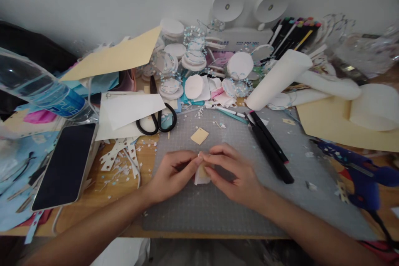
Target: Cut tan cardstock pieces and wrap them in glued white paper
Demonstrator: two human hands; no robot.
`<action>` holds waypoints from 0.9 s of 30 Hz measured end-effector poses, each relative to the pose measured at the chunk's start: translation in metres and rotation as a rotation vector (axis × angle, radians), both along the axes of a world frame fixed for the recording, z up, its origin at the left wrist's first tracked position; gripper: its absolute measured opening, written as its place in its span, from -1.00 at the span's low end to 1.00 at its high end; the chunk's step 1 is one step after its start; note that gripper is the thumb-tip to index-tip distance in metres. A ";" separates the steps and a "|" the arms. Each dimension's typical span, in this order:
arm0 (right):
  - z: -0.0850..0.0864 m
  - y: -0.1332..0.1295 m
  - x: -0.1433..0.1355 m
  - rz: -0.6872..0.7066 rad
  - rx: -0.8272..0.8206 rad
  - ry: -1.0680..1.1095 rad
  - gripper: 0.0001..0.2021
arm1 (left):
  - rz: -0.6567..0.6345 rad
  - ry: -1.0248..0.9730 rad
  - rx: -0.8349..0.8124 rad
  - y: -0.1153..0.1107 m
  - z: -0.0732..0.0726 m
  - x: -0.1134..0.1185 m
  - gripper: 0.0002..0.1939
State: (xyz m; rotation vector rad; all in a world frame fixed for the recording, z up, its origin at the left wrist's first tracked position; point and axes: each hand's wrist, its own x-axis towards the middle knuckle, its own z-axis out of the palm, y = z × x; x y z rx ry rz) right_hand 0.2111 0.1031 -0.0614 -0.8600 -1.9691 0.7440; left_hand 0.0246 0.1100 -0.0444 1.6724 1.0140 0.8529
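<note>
Both hands meet over the grey cutting mat (181, 212), near its front. Between them is a small piece of folded paper (203, 175), white with a cream patch. My left hand (176, 172) pinches its upper left edge with thumb and forefinger. From the other side, my right hand (233, 170) grips the top and right edge with bent fingers. The fingertips cover part of the paper, so its full shape is hidden. Just beyond the hands a small cream paper square (199, 136) lies flat on the mat.
Black-handled scissors (158, 122) rest by white paper sheets (134, 110). At left are a phone (67, 166) and a tilted water bottle (43, 87). Right of the hands lie black markers (271, 149) and a blue glue gun (361, 174). White rolls (279, 79) and round white pieces (240, 65) crowd the back.
</note>
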 end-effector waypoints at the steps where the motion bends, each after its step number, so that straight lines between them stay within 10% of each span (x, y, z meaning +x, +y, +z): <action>1: 0.001 0.000 0.000 0.004 -0.009 0.000 -0.68 | -0.001 0.004 0.001 0.000 0.000 0.000 -0.64; 11: 0.005 -0.002 0.001 -0.001 -0.391 0.309 -0.83 | -0.013 -0.045 0.048 0.000 0.008 -0.006 -0.68; 27: 0.016 0.001 0.004 0.068 -0.120 0.203 -0.81 | -0.063 -0.053 0.034 -0.001 0.007 -0.007 -0.66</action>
